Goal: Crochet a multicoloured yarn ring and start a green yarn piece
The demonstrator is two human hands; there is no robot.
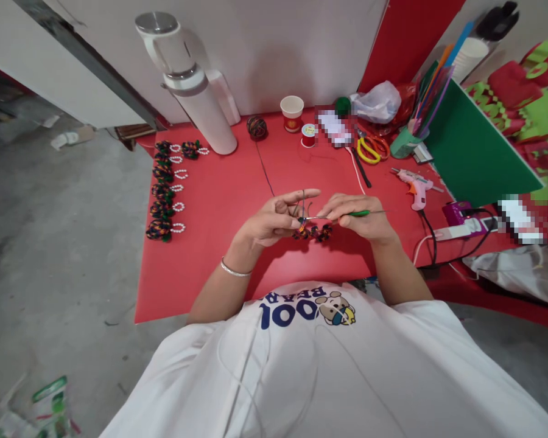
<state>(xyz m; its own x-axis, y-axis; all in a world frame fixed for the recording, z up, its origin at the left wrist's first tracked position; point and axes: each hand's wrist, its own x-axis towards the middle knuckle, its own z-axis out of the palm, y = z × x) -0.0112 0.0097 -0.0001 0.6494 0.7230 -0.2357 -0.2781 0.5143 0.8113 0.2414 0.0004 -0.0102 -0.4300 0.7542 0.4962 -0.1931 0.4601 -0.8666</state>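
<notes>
My left hand pinches a dark multicoloured crocheted piece, its index finger stretched out with yarn looped over it. In my right hand is a crochet hook with a green grip, its metal tip at the top of the piece, beside my left fingertips. Dark yarn runs from my left hand back to a yarn ball near the wall. Several finished-looking dark crocheted pieces with beaded loops are lined up along the table's left side.
On the red table stand a white bottle, a paper cup and a red thread spool. Scissors, a pink glue gun, a green pen holder and a power strip are on the right.
</notes>
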